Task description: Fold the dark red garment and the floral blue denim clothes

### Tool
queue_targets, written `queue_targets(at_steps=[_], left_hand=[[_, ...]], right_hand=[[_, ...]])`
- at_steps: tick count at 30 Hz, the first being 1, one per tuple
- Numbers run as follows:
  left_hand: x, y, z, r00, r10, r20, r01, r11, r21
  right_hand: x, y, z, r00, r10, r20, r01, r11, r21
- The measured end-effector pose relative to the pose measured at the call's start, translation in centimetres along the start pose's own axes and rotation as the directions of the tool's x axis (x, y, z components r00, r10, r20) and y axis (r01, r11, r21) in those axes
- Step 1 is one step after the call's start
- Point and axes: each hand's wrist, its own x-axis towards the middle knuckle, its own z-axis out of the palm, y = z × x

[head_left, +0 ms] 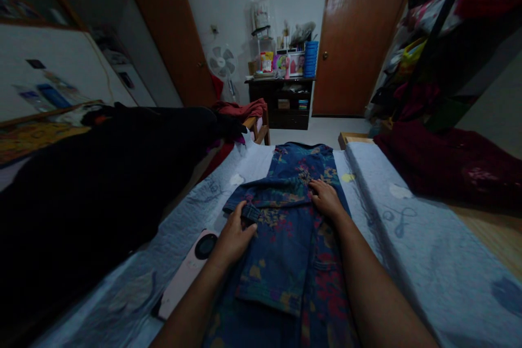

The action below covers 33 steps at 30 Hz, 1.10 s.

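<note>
A dark blue garment with red and yellow floral print (281,255) is spread out on the bed, one sleeve folded across its body. My left hand (234,236) has its fingers curled around cloth at the left edge of the folded sleeve, the thumb lying lower on the fabric. Farther up, my right hand (326,198) rests on the right side of the garment with its fingers stretched over the cloth. Beside my left forearm lies a pink phone (183,280) with a round black camera ring, partly hidden by that arm.
A light blue patterned sheet (411,250) covers the bed. Large black cloth (93,185) hangs at the left, and maroon cloth (444,166) is heaped at the right. Beyond are a dark cabinet (279,106), a white fan (222,62) and a brown door (359,38).
</note>
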Motion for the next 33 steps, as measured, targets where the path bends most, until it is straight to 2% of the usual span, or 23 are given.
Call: queue_targets(at_steps=[4, 8, 12, 16, 17, 19, 22, 24, 26, 28, 30, 33], left_hand=[[1.5, -0.8, 1.5, 0.995, -0.057, -0.083, 0.029, 0.952, -0.305], [2.8, -1.0, 1.5, 0.978, -0.142, -0.151, 0.047, 0.860, -0.508], [3.4, -0.7, 0.2, 0.976, -0.172, -0.137, 0.053, 0.789, -0.612], [4.3, -0.2, -2.1, 0.956, -0.151, -0.252, -0.071, 0.712, -0.698], [4.6, -0.2, -2.7, 0.948, -0.127, -0.291, -0.111, 0.727, -0.678], [5.1, -0.2, -4.0, 0.926, -0.066, -0.371, -0.165, 0.814, -0.557], [5.4, -0.4, -5.5, 0.876, 0.072, -0.477, -0.202, 0.953, -0.226], [5.2, -0.7, -6.1, 0.860, 0.179, -0.478, -0.201, 0.980, 0.005], [4.9, -1.2, -6.4, 0.891, 0.216, -0.400, -0.155, 0.972, 0.179], [4.4, -1.7, -6.4, 0.948, 0.164, -0.272, -0.070, 0.943, 0.324], [3.8, -2.0, -6.3, 0.987, 0.088, -0.132, -0.019, 0.892, 0.451], [2.7, -1.9, -6.3, 1.000, 0.020, 0.019, -0.027, 0.808, 0.589]], right_hand=[[0.0, 0.3, 0.3, 1.000, -0.010, -0.002, 0.010, 1.000, -0.006], [0.1, 0.5, 0.3, 1.000, -0.021, 0.003, 0.021, 1.000, -0.011], [0.2, 0.6, 0.3, 1.000, -0.031, 0.000, 0.031, 0.999, -0.014], [0.3, 0.9, 0.6, 1.000, -0.028, -0.004, 0.028, 1.000, -0.009], [0.3, 0.9, 0.6, 1.000, -0.029, -0.006, 0.029, 1.000, -0.006], [0.3, 1.0, 0.7, 1.000, -0.029, -0.011, 0.029, 1.000, 0.000], [0.4, 1.0, 0.6, 1.000, -0.030, 0.000, 0.030, 1.000, 0.001], [0.4, 0.9, 0.6, 0.999, -0.029, 0.012, 0.029, 1.000, -0.008], [0.4, 0.9, 0.5, 1.000, -0.026, 0.016, 0.026, 1.000, -0.011], [0.4, 1.0, 0.5, 1.000, -0.023, 0.010, 0.023, 1.000, -0.005], [0.4, 1.0, 0.6, 1.000, -0.028, 0.007, 0.028, 1.000, -0.002], [0.4, 1.1, 0.6, 0.999, -0.037, 0.012, 0.037, 0.999, -0.005]])
